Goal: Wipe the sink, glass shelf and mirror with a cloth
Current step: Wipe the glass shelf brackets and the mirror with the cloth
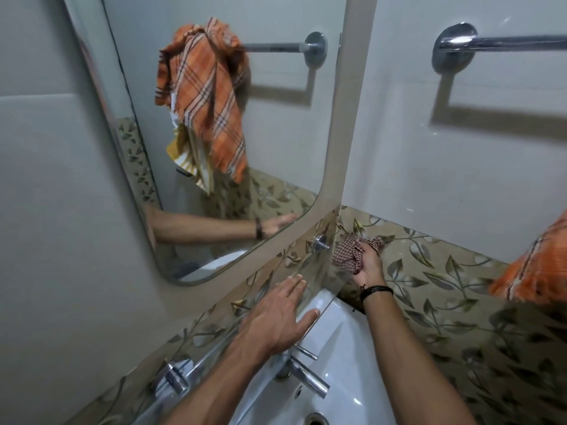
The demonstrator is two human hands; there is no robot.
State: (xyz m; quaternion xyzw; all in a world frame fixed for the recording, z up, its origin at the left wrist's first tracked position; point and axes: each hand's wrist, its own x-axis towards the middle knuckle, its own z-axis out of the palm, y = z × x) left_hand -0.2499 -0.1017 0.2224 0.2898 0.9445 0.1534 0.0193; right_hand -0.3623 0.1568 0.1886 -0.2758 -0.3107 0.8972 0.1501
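Above the white sink (pixel 343 342), working along the glass shelf (pixel 317 279), by the look of it. Gripping a bunched checked cloth (pixel 346 251) in the right hand (pixel 368 265), fingers curled tight round it, at the far right end of the shelf, just right of the far chrome bracket (pixel 320 243) and close against the leaf-patterned tiles (pixel 435 271). Hard to tell whether pressing the cloth on the glass itself or on the tile behind it. Bracing with the left hand (pixel 276 314), laid flat on the nearer stretch of the glass, fingers straight and slightly spread, holding nothing.

Probably the shelf step, then, taken at its far corner. No telling from this view whether the sink or the mirror (pixel 233 124), up on the left wall, is already done.

Next, likely: drawing the cloth back along the glass toward the near left bracket (pixel 175 378). Calls for lifting the left hand clear of the path, or shifting it ahead of the cloth. Calls also for light, even pressure, with the pane resting on only two brackets, and for working round the far bracket rather than catching the cloth on it. Below, minding the chrome tap (pixel 310 378) when reaching down to the basin.
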